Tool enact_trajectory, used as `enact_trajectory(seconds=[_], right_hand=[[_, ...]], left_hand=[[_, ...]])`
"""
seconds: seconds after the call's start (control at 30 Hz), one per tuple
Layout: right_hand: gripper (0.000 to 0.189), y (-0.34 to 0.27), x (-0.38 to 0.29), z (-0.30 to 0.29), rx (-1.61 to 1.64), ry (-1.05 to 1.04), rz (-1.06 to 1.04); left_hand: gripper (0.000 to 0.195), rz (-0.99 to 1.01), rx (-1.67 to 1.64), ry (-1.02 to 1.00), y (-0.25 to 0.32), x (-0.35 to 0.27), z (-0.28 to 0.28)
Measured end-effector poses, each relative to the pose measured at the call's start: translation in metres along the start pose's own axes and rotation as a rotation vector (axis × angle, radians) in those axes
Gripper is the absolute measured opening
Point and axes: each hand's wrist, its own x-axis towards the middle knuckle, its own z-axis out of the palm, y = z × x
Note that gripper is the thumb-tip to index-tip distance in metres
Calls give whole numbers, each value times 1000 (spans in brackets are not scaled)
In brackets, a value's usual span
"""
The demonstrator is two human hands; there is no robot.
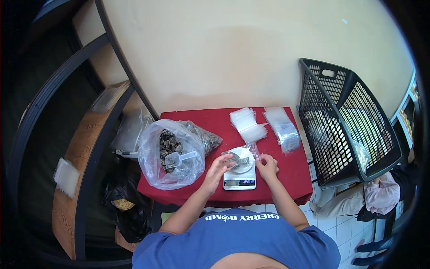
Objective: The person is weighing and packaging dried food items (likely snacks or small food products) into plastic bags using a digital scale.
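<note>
A small clear plastic bag (238, 162) with dark-and-light spiral snack pieces lies on the round white pan of a digital kitchen scale (239, 177). My left hand (216, 170) is at the bag's left end, fingers partly spread; whether they grip the plastic is unclear. At the scale's right side, my right hand (268, 167) pinches clear plastic film (255, 153) that extends beside the pan. Left of the scale stands a large open plastic bag (151, 168) of spiral snacks, with a clear scoop (181, 158) resting inside.
Behind the large bag lies another bag of spirals (210, 138). Stacks of clear bags (248, 126) (283, 129) lie at the back of the red-covered table (201, 116). A black perforated basket (349, 134) stands right; a seated person (379, 195) is beyond. Wooden shelving (80, 148) stands left.
</note>
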Motion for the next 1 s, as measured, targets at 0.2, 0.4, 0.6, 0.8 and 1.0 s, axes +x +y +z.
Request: enact_trajectory(seconds=[0.2,0.4,0.6,0.8,1.0], right_hand=[[5,-48,29,-57,1196,-312,-171],[12,-100,24,-130,1186,-518,-245],[52,-105,-10,-139,1149,-564,-337],[45,-94,-37,-131,1089,-707,-257],[36,-86,-48,-132,1055,-576,-245]], left_hand=[[66,176,274,191,16,5,-2],[74,33,378,-16,42,21,18],[44,-77,11,120,42,15,33],[41,-25,2,135,41,6,44],[43,-46,-36,70,45,-2,45]])
